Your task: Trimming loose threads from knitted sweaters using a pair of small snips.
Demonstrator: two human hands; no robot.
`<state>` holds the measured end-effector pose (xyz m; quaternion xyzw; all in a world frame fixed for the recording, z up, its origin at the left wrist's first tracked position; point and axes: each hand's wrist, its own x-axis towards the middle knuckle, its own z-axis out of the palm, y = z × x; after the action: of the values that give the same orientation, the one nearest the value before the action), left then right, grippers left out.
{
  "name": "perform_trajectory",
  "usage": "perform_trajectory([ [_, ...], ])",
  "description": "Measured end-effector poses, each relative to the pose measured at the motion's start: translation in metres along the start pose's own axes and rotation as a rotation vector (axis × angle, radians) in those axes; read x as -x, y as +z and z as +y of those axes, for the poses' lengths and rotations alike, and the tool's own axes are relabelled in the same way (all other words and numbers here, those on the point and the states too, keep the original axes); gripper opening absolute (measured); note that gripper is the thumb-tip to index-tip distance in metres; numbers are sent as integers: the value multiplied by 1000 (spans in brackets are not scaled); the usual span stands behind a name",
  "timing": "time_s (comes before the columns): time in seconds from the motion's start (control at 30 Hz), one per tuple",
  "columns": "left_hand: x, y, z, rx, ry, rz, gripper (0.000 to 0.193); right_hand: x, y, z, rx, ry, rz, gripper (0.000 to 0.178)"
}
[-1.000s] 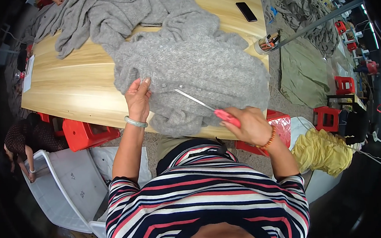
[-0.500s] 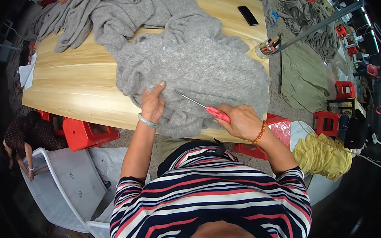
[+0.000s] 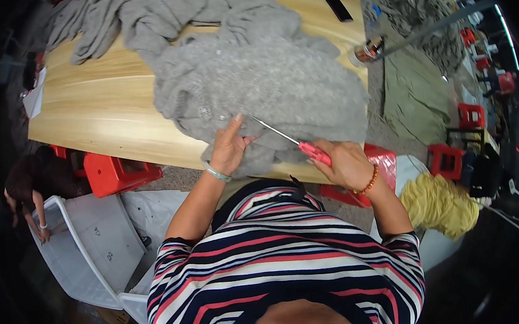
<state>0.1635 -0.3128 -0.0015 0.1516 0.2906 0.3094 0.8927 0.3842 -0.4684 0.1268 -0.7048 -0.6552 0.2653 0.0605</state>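
Observation:
A grey knitted garment [image 3: 277, 76] lies bunched over the front of the wooden table. At its near edge my left hand [image 3: 228, 149] grips the knit, thumb on top and some fingertips hidden in the folds. My right hand [image 3: 349, 165] is wrapped round the red handle of a needle-like tool [image 3: 315, 152] with a long thin metal shaft. The shaft slants toward the left thumb, its tip over the knit close to that thumb. Whether the tip goes into the stitches is too small to tell.
More grey knitwear [image 3: 159, 15] covers the table's far side. A black phone [image 3: 338, 8] and a jar of tools [image 3: 369, 51] are on the right. Red stools [image 3: 116, 173] stand below the table. At left a person [image 3: 38, 183] reaches into a white bin [image 3: 106, 245]. Yellow cloth [image 3: 440, 206] lies at right.
Both hands have shifted right and slightly nearer to me. The tool has moved along with the right hand, and the knit's near edge has been drawn with the left.

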Motion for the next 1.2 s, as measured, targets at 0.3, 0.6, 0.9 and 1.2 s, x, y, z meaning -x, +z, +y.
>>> perform_trajectory([
  [0.3,-22,13,-33,-137,8,76,24,39,-14,10,74,161,-57,30],
  [0.6,-19,-6,-53,-262,118,206,22,47,-16,6,-33,102,-121,28],
  [0.9,-1,-65,96,-1541,844,540,43,41,-7,29,-107,69,29,31],
  [1.2,-41,-104,162,-1307,704,197,34,15,-5,17,-97,-75,-9,31],
])
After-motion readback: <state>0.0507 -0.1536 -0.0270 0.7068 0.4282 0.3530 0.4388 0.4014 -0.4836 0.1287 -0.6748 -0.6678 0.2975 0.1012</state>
